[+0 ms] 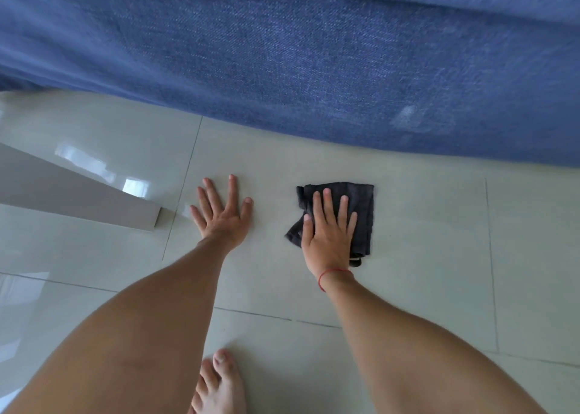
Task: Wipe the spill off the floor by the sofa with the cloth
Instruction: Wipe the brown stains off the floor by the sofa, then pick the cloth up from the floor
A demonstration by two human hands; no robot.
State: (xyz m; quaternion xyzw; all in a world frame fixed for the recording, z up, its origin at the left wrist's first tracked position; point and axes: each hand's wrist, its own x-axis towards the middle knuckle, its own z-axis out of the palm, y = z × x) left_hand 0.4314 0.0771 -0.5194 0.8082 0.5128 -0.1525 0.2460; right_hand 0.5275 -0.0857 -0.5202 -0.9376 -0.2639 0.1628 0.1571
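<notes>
A dark grey folded cloth (361,203) lies flat on the pale tiled floor (423,241), a short way in front of the blue sofa (282,52). My right hand (329,228) presses palm-down on top of the cloth, fingers stretched out over it, a red string around the wrist. My left hand (222,212) rests flat on the bare tile to the left of the cloth, fingers spread, holding nothing. I cannot make out any spill on the glossy tiles.
The sofa's fabric front runs across the whole top of the view. A white furniture leg (78,194) slants in from the left, ending just left of my left hand. My bare foot (219,385) stands at the bottom centre.
</notes>
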